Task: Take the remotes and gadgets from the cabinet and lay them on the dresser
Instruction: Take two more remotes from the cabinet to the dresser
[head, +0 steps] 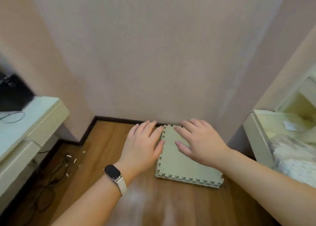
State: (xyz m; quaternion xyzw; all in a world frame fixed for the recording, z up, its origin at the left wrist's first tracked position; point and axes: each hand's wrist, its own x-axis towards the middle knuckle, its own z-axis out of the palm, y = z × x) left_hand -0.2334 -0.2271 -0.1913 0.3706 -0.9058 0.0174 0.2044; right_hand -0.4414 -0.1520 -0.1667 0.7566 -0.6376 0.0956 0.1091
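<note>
**Foam mat below, both hands bare**

Left hand (143, 143) and right hand (200, 140) are held out flat, fingers straight and spread, gripping nothing. They hang over a stack of jigsaw-edged foam mat (184, 167) on the wood floor (111, 140); whether they touch it cannot be told.

Step in hand, by my reading: between carries, or not yet begun. No remote or gadget is plainly in view.

Probable cabinet (256, 135) at the right edge, compartment open, with a small pale scrap (290, 125) inside and fluffy fabric (294, 155) lower down. Probable dresser (34, 116) at left, bearing a blurred black item (13, 92) and a thin cable (13, 117).

Next move likely calls for turning right and reaching into the compartment.

The cabinet is cut off by the frame, its depths unseen. The black item is too smeared to name.
</note>
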